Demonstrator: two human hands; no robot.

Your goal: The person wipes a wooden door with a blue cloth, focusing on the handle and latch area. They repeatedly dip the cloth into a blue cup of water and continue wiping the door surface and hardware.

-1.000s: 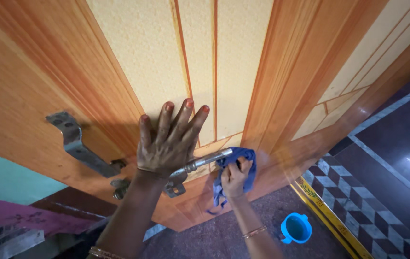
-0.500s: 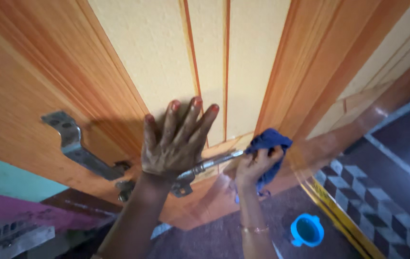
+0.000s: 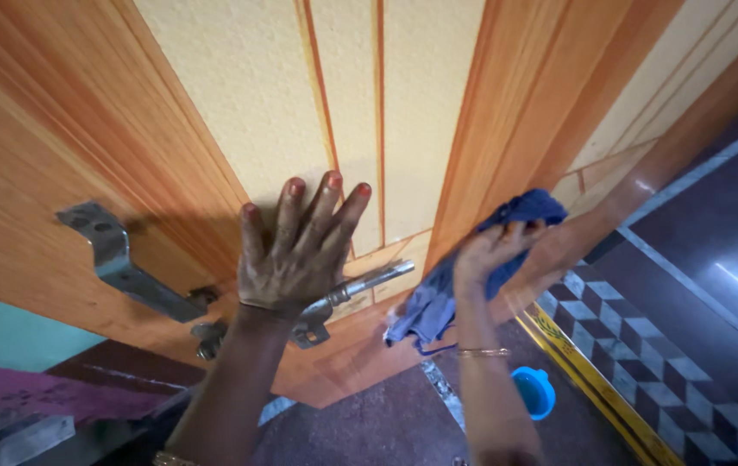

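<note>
My left hand lies flat on the orange and cream door, fingers spread, just above a metal latch bolt. My right hand presses a blue cloth against the door's orange wooden strip, to the right of the bolt. Part of the cloth hangs down below the hand.
A metal door handle sticks out at the left. A small blue mug stands on the dark floor below. A yellow threshold strip and checkered tiles lie at the lower right.
My right hand has moved the blue cloth up and to the right along the door, away from the bolt. My left hand stays flat on the door.
</note>
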